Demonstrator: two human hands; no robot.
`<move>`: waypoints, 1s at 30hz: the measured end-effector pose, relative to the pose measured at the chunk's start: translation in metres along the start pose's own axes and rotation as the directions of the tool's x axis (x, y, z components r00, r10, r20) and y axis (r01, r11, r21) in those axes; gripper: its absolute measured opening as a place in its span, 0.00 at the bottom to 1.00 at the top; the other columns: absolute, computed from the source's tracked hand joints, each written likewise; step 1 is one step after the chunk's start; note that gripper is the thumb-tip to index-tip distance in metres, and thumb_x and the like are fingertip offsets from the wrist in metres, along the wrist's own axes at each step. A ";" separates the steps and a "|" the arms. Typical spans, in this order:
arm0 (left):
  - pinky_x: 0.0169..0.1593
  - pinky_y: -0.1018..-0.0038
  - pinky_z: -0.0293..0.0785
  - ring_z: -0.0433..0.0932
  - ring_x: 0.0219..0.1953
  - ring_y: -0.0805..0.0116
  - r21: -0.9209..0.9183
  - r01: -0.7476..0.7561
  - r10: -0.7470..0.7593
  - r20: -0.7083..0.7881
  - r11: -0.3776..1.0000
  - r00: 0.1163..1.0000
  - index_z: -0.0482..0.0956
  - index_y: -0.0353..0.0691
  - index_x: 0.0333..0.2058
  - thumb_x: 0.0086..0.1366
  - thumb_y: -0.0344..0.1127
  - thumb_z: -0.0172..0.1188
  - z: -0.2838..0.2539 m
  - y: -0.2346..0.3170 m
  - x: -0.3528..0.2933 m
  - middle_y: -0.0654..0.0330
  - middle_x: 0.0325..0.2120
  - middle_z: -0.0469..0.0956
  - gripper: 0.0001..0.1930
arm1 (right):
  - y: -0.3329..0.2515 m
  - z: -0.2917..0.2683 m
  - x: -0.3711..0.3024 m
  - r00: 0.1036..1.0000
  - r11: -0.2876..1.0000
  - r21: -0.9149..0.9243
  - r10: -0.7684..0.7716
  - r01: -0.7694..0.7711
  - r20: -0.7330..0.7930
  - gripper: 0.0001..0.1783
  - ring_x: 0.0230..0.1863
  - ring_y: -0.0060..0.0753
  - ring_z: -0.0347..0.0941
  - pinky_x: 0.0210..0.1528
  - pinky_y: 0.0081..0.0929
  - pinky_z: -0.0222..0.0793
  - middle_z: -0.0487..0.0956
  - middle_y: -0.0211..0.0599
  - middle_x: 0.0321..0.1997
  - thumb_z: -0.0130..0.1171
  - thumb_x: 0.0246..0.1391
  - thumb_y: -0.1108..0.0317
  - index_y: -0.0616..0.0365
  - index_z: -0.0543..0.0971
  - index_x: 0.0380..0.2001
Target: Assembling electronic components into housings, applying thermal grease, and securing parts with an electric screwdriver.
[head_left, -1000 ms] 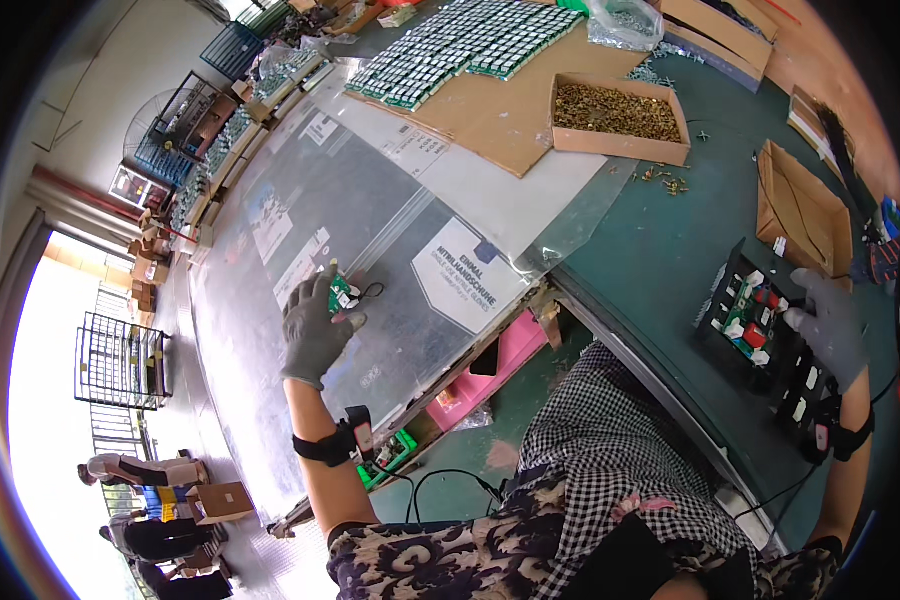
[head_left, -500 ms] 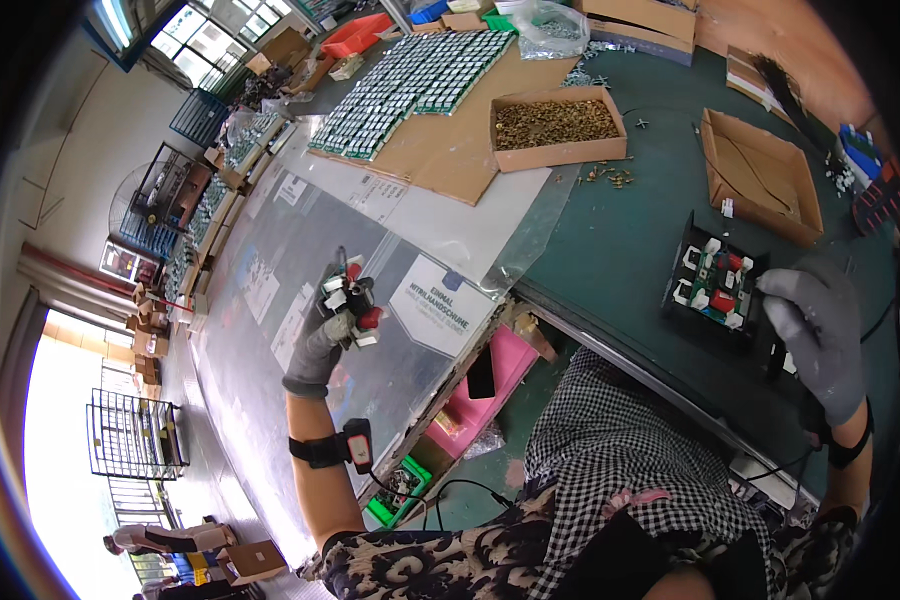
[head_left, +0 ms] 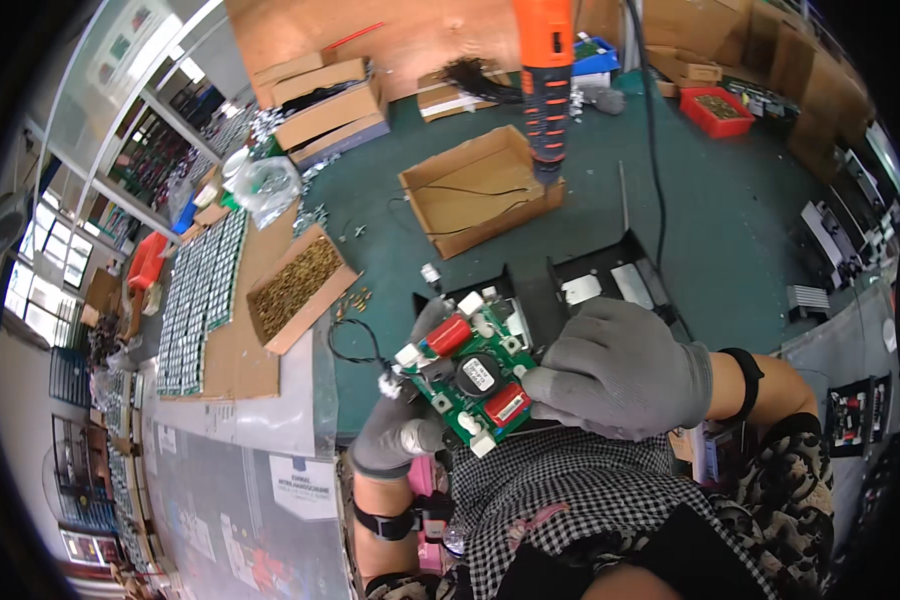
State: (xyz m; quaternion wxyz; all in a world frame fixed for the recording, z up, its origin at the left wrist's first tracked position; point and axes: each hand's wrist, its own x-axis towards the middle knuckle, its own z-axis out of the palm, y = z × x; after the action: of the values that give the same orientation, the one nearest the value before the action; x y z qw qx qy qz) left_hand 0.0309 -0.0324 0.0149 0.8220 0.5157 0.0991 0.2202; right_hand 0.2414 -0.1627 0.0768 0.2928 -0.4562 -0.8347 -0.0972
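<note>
Left grip [head_left: 398,430] and right grip [head_left: 620,370] are clamped on the board [head_left: 503,372], up by the near edge of the worktop [head_left: 715,215]. Its round black part [head_left: 464,387] has a white label [head_left: 481,373] with tiny print. Dark words mark a grey sheet [head_left: 255,500].

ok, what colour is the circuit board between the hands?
The circuit board is green, with two red components; best seen in the head view.

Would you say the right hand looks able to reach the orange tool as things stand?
Probably yes: nothing seems to stand between the right hand and the orange tool, though that hand would first have to leave the board, which the left hand also holds.
</note>
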 end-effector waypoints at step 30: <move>0.31 0.75 0.69 0.73 0.23 0.74 0.916 -0.169 -0.109 0.222 0.363 0.969 0.77 0.33 0.30 0.58 0.37 0.57 0.088 -0.025 0.196 0.61 0.19 0.76 0.11 | 0.073 -0.009 -0.116 0.923 0.926 -0.227 0.343 -0.301 0.173 0.10 0.36 0.36 0.70 0.46 0.35 0.62 0.72 0.30 0.26 0.59 0.37 0.64 0.52 0.75 0.28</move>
State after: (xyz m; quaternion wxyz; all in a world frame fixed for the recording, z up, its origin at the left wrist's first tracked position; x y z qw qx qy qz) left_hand 0.2452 -0.0211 0.0452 0.3884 0.9136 0.0941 0.0754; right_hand 0.3525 -0.2074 0.0090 0.1686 -0.6219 -0.7604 -0.0807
